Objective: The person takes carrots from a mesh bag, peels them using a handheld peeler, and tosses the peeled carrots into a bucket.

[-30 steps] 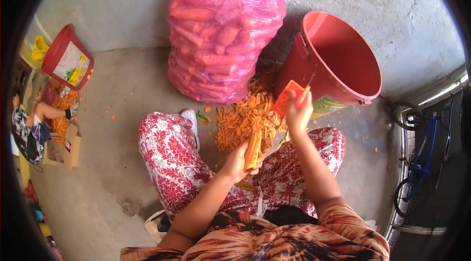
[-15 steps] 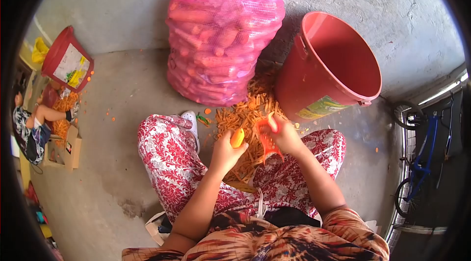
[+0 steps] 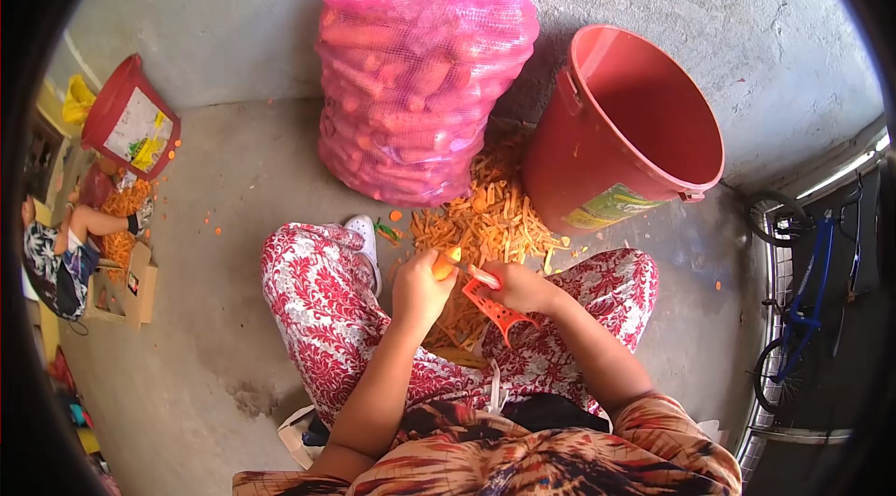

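Note:
My left hand (image 3: 422, 291) is closed around a peeled carrot (image 3: 446, 264), whose pale orange end shows past the fingers. Gripped in my right hand (image 3: 523, 288) is a red-orange peeler (image 3: 500, 311) with a flat body full of holes, its front end beside the carrot. Whether the blade touches the carrot I cannot tell. Both hands are over a heap of carrot peels (image 3: 490, 216) spread on the floor between my legs.
A pink mesh sack (image 3: 420, 76) full of carrots stands against the wall. Right of it, a tall red bucket (image 3: 597, 146) leans slightly. At far left are another bucket (image 3: 131, 113), a seated person (image 3: 65, 249) and a cardboard box (image 3: 140, 281). A blue bicycle (image 3: 810, 300) is at right.
My right hand has moved down and left, turning the peeler so that its front end is close to the carrot. My left hand has shifted slightly, still holding the carrot.

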`<state>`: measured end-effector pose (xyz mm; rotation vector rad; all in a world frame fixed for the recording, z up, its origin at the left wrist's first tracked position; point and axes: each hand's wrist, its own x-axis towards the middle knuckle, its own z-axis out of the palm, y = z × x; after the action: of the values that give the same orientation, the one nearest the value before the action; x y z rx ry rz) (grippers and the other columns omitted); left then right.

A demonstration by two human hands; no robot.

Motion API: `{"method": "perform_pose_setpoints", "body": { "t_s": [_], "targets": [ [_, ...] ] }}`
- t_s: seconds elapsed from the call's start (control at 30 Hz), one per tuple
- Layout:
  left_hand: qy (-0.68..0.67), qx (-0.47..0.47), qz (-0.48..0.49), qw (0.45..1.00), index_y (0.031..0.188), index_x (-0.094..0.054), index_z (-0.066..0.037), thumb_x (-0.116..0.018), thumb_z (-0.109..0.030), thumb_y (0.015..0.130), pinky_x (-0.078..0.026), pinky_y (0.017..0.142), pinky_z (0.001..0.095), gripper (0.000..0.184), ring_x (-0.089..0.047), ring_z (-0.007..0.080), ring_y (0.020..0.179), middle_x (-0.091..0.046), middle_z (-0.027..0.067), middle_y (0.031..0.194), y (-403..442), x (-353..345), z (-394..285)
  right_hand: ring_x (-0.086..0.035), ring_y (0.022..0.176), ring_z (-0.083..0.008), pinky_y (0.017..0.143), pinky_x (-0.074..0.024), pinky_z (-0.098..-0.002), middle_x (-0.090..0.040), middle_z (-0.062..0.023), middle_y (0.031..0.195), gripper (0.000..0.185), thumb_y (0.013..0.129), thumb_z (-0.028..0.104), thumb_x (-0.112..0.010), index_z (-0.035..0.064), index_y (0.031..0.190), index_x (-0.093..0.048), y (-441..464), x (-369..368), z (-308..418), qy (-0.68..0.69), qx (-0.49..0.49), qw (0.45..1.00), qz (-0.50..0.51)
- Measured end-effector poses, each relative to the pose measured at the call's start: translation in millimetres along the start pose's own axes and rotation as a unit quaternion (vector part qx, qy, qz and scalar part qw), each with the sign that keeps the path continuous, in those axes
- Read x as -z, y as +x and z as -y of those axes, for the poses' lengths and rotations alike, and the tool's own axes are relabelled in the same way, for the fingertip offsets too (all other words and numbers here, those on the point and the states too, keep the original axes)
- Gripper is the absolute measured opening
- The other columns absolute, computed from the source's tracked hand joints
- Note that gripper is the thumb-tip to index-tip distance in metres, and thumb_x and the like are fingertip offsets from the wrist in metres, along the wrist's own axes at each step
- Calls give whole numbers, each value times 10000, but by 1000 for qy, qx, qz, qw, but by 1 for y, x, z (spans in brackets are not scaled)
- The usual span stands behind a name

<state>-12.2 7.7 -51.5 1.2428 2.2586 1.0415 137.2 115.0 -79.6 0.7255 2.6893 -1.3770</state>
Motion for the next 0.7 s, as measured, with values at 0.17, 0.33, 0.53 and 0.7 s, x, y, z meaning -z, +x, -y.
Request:
{"method": "perform_pose_setpoints", "body": {
  "t_s": [0.17,0.33,0.53,0.7],
  "targets": [
    [3,-40,-13,999,796,-549,7,-683,-178,638,-437,582,378,277,-560,344,691,-572,176,716,1,-5,8,-560,709,-362,622,-431,-426,-567,-213,722,286,755,299,-554,28,833,-506,4,-6,0,16,-35,999,-16],
    [-9,-51,61,997,781,-547,2,-667,-151,662,-427,536,352,228,-561,305,622,-561,148,664,1,2,7,-557,741,-367,641,-429,-426,-569,-219,745,262,746,267,-547,23,833,-505,6,-10,-3,-2,-57,998,-16],
    [-427,181,382,799,739,-535,-33,-633,-103,711,-348,454,197,123,-450,57,500,-486,-9,591,1,3,20,-561,763,-358,670,-433,-419,-576,-216,771,281,739,267,-551,19,867,-517,12,-15,-16,2,-46,999,19],
    [-426,57,534,728,757,-526,-39,-604,-130,738,-349,509,192,121,-455,66,537,-500,-3,641,-6,7,-12,-570,788,-341,691,-441,-411,-588,-205,812,342,725,307,-564,2,878,-544,27,-31,-43,-76,-156,984,50]
  ]
}}
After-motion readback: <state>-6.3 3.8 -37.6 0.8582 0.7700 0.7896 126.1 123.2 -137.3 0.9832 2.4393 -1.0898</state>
